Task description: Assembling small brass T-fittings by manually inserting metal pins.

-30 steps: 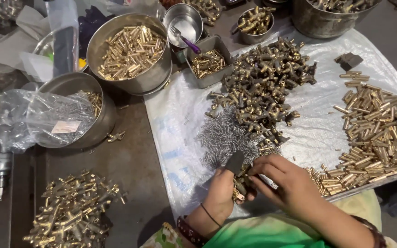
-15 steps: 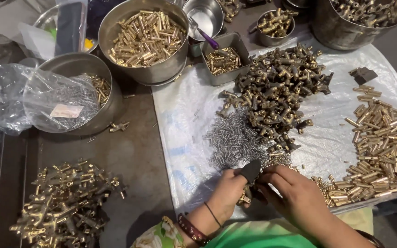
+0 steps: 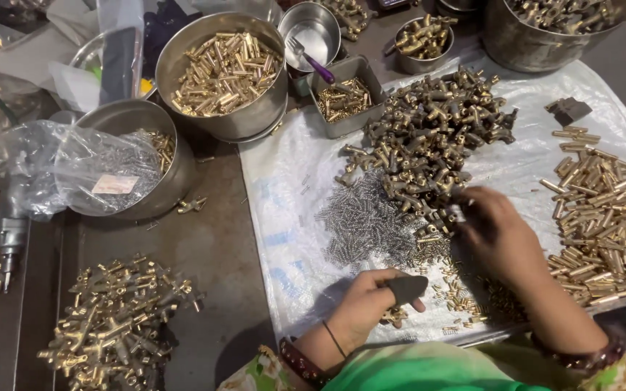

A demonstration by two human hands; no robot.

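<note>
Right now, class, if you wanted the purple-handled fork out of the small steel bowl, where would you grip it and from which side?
Probably grip the purple handle, coming from the near right. The fork lies tilted in the small steel bowl, prongs down inside and handle sticking out over the rim, so that end is free.

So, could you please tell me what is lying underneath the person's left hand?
Under the left hand, a few small brass parts show on the white plastic sheet. A dark cover sits on one finger. Anything beneath the palm is hidden.
</note>
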